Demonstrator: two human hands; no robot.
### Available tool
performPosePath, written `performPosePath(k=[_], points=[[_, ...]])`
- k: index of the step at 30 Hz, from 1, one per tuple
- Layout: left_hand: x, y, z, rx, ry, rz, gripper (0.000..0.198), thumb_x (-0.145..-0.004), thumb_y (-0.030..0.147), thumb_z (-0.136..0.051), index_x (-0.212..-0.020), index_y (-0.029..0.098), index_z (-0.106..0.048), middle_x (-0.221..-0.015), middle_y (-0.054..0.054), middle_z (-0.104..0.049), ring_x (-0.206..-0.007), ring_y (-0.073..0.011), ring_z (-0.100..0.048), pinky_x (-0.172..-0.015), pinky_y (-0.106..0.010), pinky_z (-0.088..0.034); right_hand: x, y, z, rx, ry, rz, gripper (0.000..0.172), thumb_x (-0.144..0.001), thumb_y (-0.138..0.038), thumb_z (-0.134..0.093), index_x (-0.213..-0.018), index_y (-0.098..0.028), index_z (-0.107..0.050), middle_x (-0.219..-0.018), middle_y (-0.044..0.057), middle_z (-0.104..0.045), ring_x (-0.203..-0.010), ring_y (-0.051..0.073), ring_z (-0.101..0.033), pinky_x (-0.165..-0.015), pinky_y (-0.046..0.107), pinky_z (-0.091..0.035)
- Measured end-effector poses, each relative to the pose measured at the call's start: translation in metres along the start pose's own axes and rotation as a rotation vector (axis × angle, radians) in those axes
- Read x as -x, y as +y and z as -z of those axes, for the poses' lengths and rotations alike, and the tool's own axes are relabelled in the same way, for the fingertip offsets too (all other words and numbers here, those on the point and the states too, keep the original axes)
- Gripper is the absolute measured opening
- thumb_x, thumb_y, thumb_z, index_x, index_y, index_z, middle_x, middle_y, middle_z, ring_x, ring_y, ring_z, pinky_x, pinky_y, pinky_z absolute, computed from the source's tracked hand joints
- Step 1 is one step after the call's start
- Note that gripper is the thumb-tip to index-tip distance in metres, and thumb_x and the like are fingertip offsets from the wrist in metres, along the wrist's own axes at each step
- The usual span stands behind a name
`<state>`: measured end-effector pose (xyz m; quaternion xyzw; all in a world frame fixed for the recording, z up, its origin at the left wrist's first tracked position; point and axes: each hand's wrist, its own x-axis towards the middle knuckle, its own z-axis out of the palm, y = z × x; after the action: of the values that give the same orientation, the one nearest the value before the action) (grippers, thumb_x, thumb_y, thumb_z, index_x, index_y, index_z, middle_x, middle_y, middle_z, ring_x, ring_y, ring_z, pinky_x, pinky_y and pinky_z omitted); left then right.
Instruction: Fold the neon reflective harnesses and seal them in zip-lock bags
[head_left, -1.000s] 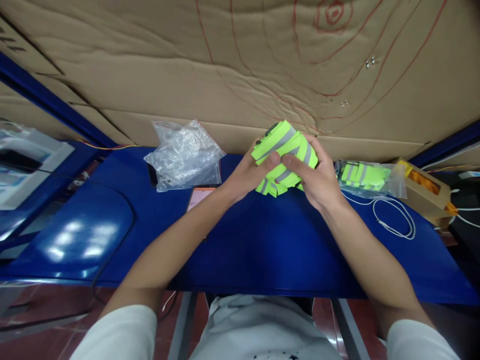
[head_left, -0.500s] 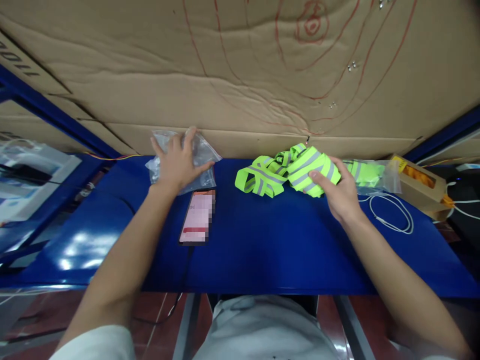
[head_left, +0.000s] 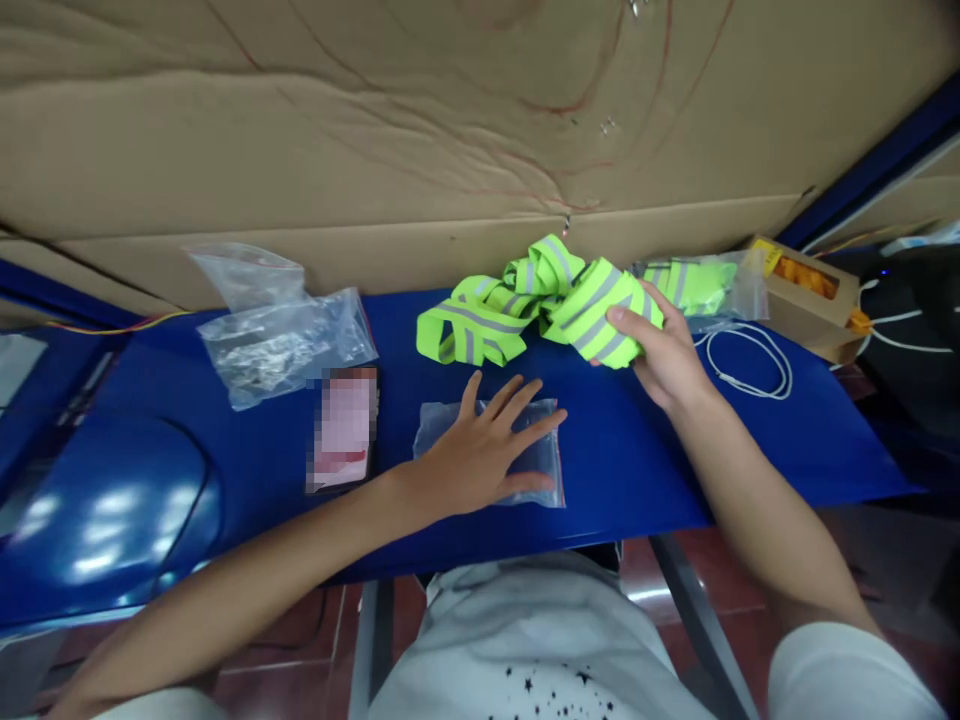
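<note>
Yellow-green reflective strap (head_left: 600, 315), banded with grey, fills the right hand (head_left: 664, 345), whose fingers grip one wound bundle, thumb on top. Loose loops trail left from that bundle, toward the back of the blue desk (head_left: 622, 450); whether they make one length or several cannot be told. The left hand (head_left: 472, 460), palm down, has all five fingers spread wide across one clear zip bag (head_left: 549, 455) near the front edge, gripping nothing.

At the back left lie more clear bags (head_left: 274, 345), at least two, overlapping. One phone (head_left: 345, 425), its screen partly pixelated, lies between them and the left hand. Beyond the right hand sits one bagged yellow-green bundle (head_left: 690, 288), just beside one cardboard box (head_left: 814, 320) with orange contents showing through its cut-out. One looped white cable (head_left: 739, 384) lies in front of these two. One cardboard panel (head_left: 375, 180) with red lines stands behind everything.
</note>
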<state>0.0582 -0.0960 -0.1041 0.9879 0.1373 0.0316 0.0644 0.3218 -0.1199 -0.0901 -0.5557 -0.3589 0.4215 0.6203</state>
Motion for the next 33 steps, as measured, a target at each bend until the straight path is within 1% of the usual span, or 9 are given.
performPosePath(k=[3, 6, 10, 14, 17, 21, 27, 30, 33], points=[[-0.007, 0.008, -0.006, -0.045, -0.010, -0.082, 0.053, -0.106, 0.029, -0.054, -0.157, 0.035, -0.044, -0.170, -0.017, -0.029, -0.154, -0.0385, -0.037, -0.118, -0.068, -0.036, -0.006, 0.013, -0.003, -0.020, 0.047, -0.056, 0.064, -0.066, -0.056, -0.089, -0.114, -0.027, -0.058, -0.114, 0.005, -0.072, -0.094, 0.028, -0.073, -0.067, 0.043, -0.066], [-0.008, 0.008, 0.000, -0.058, -0.053, -0.193, 0.055, -0.095, 0.005, -0.059, -0.145, 0.027, -0.060, -0.164, -0.017, -0.040, -0.142, -0.0358, -0.052, -0.109, -0.053, -0.050, -0.003, 0.024, -0.011, -0.012, 0.000, -0.081, 0.062, -0.068, -0.058, -0.088, -0.114, -0.027, -0.059, -0.115, 0.006, -0.073, -0.094, 0.028, -0.074, -0.069, 0.044, -0.067], [-0.003, 0.003, -0.003, -0.098, -0.004, -0.207, 0.029, -0.097, 0.008, -0.058, -0.119, 0.018, -0.073, -0.144, -0.016, -0.060, -0.117, -0.0318, -0.067, -0.093, -0.044, -0.059, 0.010, 0.025, -0.019, 0.053, -0.082, -0.026, 0.059, -0.073, -0.061, -0.083, -0.117, -0.027, -0.064, -0.119, 0.005, -0.073, -0.112, 0.032, -0.071, -0.087, 0.050, -0.066], [0.001, 0.003, -0.011, -0.172, 0.002, -0.210, 0.052, -0.100, 0.006, -0.053, -0.145, 0.030, -0.058, -0.151, -0.013, -0.056, -0.115, -0.0289, -0.068, -0.087, -0.043, -0.060, 0.016, 0.021, -0.020, 0.100, -0.066, 0.014, 0.062, -0.076, -0.062, -0.081, -0.124, -0.028, -0.063, -0.122, 0.005, -0.073, -0.124, 0.035, -0.066, -0.097, 0.056, -0.063], [0.001, 0.004, -0.011, -0.222, 0.006, -0.244, 0.048, -0.099, 0.006, -0.055, -0.141, 0.029, -0.060, -0.148, -0.013, -0.059, -0.109, -0.0279, -0.071, -0.085, -0.042, -0.060, 0.016, 0.021, -0.020, 0.097, -0.066, 0.014, 0.063, -0.077, -0.061, -0.081, -0.128, -0.029, -0.061, -0.124, 0.005, -0.072, -0.125, 0.035, -0.066, -0.097, 0.054, -0.063], [0.002, 0.004, -0.015, -0.214, 0.170, -0.243, 0.029, -0.100, 0.007, -0.055, -0.122, 0.021, -0.067, -0.128, -0.010, -0.072, -0.094, -0.0212, -0.075, -0.072, -0.032, -0.060, 0.013, 0.019, -0.019, 0.132, -0.079, -0.030, 0.060, -0.078, -0.062, -0.080, -0.125, -0.030, -0.062, -0.123, 0.004, -0.072, -0.120, 0.033, -0.069, -0.090, 0.050, -0.066], [0.008, 0.002, -0.032, -0.083, 0.355, -0.146, 0.031, -0.103, 0.009, -0.053, -0.132, 0.010, -0.062, -0.121, -0.012, -0.077, -0.102, -0.0214, -0.077, -0.079, -0.033, -0.065, 0.009, 0.001, -0.003, 0.255, -0.108, -0.041, 0.064, -0.074, -0.068, -0.081, -0.124, -0.032, -0.065, -0.116, 0.004, -0.073, -0.108, 0.032, -0.071, -0.080, 0.048, -0.066], [0.005, 0.006, -0.032, -0.053, 0.327, -0.095, 0.031, -0.100, 0.010, -0.059, -0.131, 0.012, -0.065, -0.118, -0.010, -0.078, -0.104, -0.0235, -0.076, -0.084, -0.036, -0.065, 0.010, -0.007, 0.007, 0.356, -0.192, -0.042, 0.064, -0.068, -0.061, -0.089, -0.121, -0.031, -0.069, -0.112, 0.003, -0.073, -0.107, 0.031, -0.070, -0.082, 0.048, -0.065], [0.001, 0.008, -0.029, -0.106, 0.191, -0.112, 0.046, -0.097, 0.004, -0.056, -0.140, 0.018, -0.062, -0.136, -0.014, -0.070, -0.112, -0.0288, -0.073, -0.087, -0.043, -0.064, 0.011, -0.010, 0.011, 0.397, -0.221, -0.025, 0.063, -0.067, -0.057, -0.091, -0.119, -0.028, -0.070, -0.110, 0.003, -0.072, -0.108, 0.031, -0.069, -0.089, 0.049, -0.063]])
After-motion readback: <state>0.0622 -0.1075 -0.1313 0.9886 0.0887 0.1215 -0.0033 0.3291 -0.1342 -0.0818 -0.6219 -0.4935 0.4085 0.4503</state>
